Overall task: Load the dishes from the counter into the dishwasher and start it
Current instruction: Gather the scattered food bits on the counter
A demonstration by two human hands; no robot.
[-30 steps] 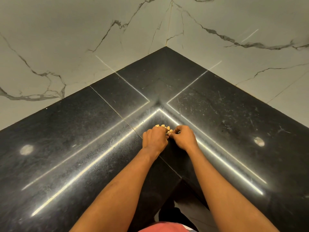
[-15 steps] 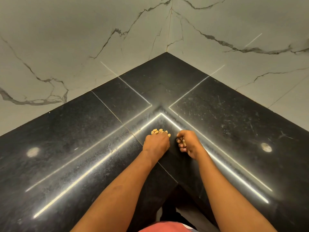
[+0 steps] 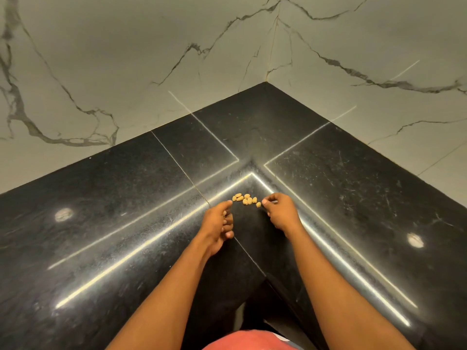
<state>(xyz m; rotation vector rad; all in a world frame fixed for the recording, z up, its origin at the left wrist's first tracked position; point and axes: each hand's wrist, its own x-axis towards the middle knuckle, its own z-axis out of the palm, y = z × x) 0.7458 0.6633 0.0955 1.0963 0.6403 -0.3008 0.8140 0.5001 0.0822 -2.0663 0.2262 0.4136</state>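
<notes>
No dishes and no dishwasher are in view. Several small yellow-tan nut-like pieces lie in a little cluster on the black stone counter, near its inner corner. My left hand rests just left of the cluster. Its forefinger reaches toward the pieces and its other fingers are loosely curled around nothing. My right hand sits just right of the cluster, palm down with fingers loosely curled. Its thumb tip is beside the rightmost piece, and I see nothing held in it.
The L-shaped counter meets grey-veined marble walls at the far corner. Bright strip-light reflections run across the polished top. The counter's inner front edge lies between my forearms, with a pink garment at the bottom.
My hands have drawn apart from above the pieces, so the whole cluster now shows. My right hand, cupped palm-up with pieces in it half a second ago, has turned palm down beside the pile.
</notes>
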